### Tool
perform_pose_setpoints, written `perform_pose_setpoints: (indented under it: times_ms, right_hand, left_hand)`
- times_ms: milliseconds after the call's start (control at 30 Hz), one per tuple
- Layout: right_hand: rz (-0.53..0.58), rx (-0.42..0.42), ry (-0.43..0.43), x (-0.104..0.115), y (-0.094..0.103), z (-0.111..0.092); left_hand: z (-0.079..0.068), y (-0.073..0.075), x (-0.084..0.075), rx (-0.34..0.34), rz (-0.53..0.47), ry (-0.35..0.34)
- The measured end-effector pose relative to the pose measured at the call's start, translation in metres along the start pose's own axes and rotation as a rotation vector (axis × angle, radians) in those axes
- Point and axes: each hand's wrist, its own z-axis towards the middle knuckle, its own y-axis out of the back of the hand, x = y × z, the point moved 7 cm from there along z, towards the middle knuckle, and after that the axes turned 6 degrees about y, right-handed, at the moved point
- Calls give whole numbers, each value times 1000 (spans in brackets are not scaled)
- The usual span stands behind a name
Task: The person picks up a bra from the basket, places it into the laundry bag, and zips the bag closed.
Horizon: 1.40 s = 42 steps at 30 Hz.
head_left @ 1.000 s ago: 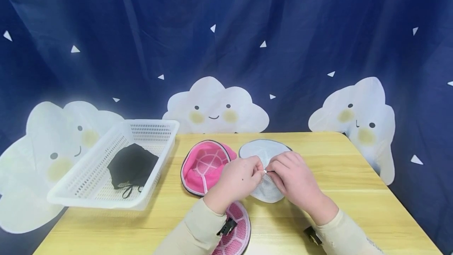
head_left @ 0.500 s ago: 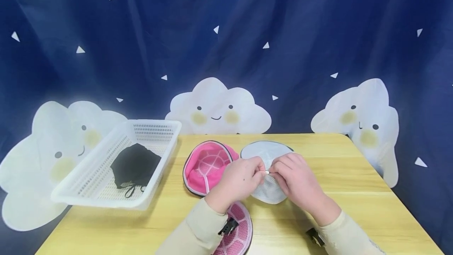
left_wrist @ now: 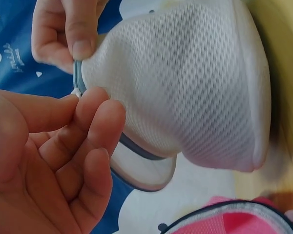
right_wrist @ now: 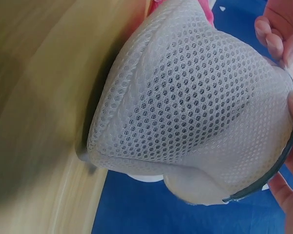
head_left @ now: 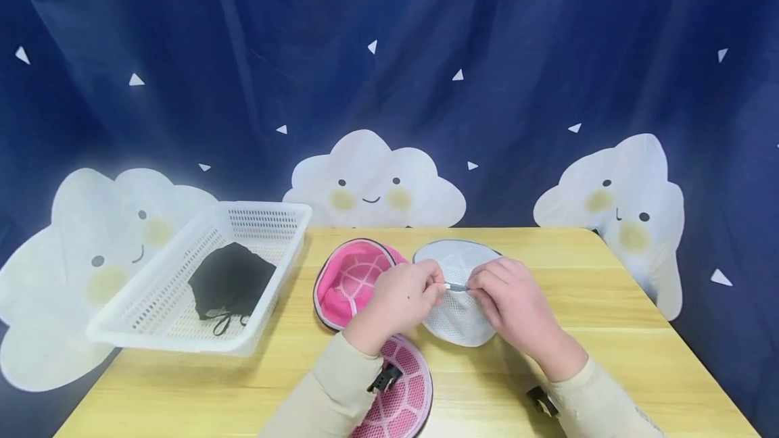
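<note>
On the yellow table (head_left: 608, 303), my left hand (head_left: 398, 303) and right hand (head_left: 511, 303) each pinched the white mesh laundry bag (head_left: 459, 316) by its zipper edge. Pulling hard could have ripped the mesh.

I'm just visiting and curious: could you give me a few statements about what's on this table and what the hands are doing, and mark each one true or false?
1. Both hands pinch the white mesh pouch. True: the left hand and the right hand grip it at its grey-edged rim.
2. The basket holds a pink cloth. False: a black cloth lies in it.
3. A pink mesh pouch lies open beside the white one. True.
4. The basket stands to the person's right. False: it is on their left, at the table's edge.
5. The white pouch hangs high above the table. False: in the head view it sits low at the tabletop.
</note>
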Motion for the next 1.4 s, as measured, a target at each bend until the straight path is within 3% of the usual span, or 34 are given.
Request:
perform_pose_setpoints:
  times_ms: [267,600,933,1400]
  right_hand:
    - [8,0,-20,-7,1,-2]
    - [-20,33,-82,-10,2,-2]
    - [-24,7,-34,0,1,1]
    - [-49,78,-39,4,-5,0]
  left_hand:
    - [0,6,9,-12,-26,33]
    - [-1,11,3,-21,-10,14]
    - [-6,6,-10,3,14,-27]
    - [-8,-1,-20,-2,-15,-50]
